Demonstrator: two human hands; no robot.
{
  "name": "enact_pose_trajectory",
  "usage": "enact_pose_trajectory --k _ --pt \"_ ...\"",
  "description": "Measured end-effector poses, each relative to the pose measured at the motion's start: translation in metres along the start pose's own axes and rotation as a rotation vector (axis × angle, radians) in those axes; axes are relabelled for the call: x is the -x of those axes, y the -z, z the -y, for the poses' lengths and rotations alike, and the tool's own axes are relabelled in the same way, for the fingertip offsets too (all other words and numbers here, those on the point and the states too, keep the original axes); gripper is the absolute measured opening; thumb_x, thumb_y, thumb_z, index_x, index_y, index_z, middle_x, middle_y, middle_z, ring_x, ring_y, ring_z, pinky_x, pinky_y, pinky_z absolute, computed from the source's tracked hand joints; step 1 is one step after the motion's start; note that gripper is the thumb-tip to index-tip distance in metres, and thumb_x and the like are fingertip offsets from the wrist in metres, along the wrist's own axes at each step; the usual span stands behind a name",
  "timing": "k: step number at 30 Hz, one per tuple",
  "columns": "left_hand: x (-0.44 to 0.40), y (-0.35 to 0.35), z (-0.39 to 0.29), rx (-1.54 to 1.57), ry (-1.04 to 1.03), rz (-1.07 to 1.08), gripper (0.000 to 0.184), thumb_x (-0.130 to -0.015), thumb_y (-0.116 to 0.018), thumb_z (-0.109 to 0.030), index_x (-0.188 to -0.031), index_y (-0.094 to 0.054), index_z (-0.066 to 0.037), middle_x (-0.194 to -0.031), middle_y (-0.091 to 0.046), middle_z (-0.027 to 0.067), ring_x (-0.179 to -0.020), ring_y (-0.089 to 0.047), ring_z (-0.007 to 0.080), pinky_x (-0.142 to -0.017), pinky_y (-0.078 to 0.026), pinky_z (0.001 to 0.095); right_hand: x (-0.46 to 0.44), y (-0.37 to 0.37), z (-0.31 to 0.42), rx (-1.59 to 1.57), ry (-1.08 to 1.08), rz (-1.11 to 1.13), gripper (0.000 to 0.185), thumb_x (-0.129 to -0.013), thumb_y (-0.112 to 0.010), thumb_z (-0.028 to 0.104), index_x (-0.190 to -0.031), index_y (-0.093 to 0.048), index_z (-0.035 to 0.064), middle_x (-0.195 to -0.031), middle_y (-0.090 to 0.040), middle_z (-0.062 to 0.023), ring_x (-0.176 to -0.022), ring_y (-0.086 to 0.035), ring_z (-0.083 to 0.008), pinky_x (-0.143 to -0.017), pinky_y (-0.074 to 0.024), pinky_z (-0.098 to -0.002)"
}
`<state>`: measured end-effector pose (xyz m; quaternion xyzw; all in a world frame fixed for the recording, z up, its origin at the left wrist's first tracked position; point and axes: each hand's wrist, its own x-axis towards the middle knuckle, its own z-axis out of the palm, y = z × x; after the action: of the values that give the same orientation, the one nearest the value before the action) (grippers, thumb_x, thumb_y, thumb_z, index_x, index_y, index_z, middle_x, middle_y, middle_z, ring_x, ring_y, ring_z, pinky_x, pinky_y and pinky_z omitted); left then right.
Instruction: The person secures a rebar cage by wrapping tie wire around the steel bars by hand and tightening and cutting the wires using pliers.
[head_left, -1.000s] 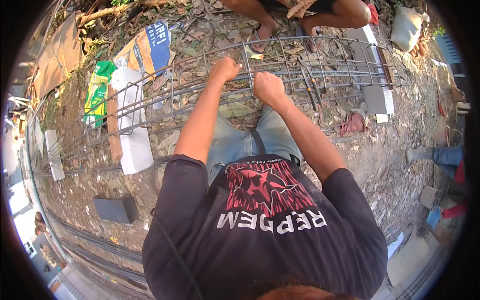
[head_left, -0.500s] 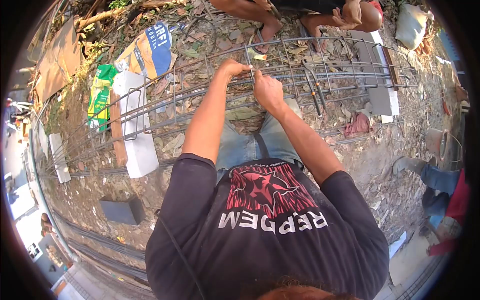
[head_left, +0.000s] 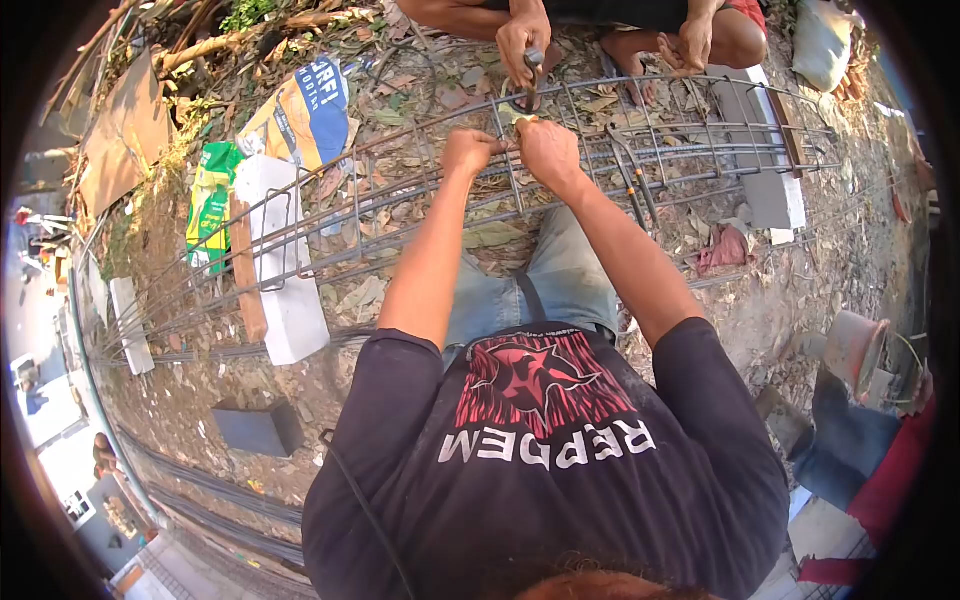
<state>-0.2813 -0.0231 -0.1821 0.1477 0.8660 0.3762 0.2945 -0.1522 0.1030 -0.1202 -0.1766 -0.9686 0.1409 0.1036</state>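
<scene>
A long rebar cage [head_left: 357,195] of thin steel bars and square stirrups lies across the ground in front of me. My left hand [head_left: 467,154] is closed, its fingertips pinched at an upright stirrup [head_left: 515,185] of the cage. Close on its right, my right hand [head_left: 550,158] is curled at the same stirrup, near the top bar; its fingertips are partly hidden. Just beyond, another person's hand [head_left: 522,45] holds a dark metal tool [head_left: 531,88] down at the cage. Cutters with orange and black handles [head_left: 632,175] rest across the bars to the right.
White blocks [head_left: 290,310] [head_left: 785,205] prop the cage at both sides. Cement bags [head_left: 325,105] [head_left: 212,195] lie at the left. The other person squats opposite, feet near the bars. A grey block [head_left: 258,427] sits at lower left; a reddish cloth [head_left: 722,250] lies right. Someone in red [head_left: 890,475] is at the right edge.
The other person's hand has come in from above with the dark tool, beside my hands. My right hand has shifted slightly up and right. The person at the right edge has moved nearer.
</scene>
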Motion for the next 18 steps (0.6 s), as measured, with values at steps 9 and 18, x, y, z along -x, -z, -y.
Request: enact_pose_trajectory --k 9,18 --pt "0.033 0.000 0.006 -0.039 -0.327 -0.131 0.022 -0.076 -0.091 -0.020 -0.092 -0.083 -0.007 -0.085 -0.080 0.0102 -0.078 -0.075 0.0227 -0.074 -0.056 0.0382 -0.041 -0.025 -0.019 0.055 -0.020 0.249 0.019 -0.086 -0.073 0.022 -0.103 -0.081 0.0156 -0.106 -0.077 -0.0108 -0.105 -0.071 -0.0329 -0.092 -0.0527 -0.0500" --pt "0.054 0.000 0.003 0.022 -0.339 -0.203 0.019 -0.079 -0.088 -0.017 -0.095 -0.083 -0.008 -0.085 -0.080 0.0097 -0.077 -0.076 0.0223 -0.071 -0.056 0.0362 0.042 -0.005 0.004 0.006 0.142 -0.267 0.029 -0.090 -0.069 0.013 -0.119 -0.074 0.0119 -0.116 -0.068 -0.0056 -0.118 -0.059 -0.0256 -0.106 -0.0412 -0.0455"
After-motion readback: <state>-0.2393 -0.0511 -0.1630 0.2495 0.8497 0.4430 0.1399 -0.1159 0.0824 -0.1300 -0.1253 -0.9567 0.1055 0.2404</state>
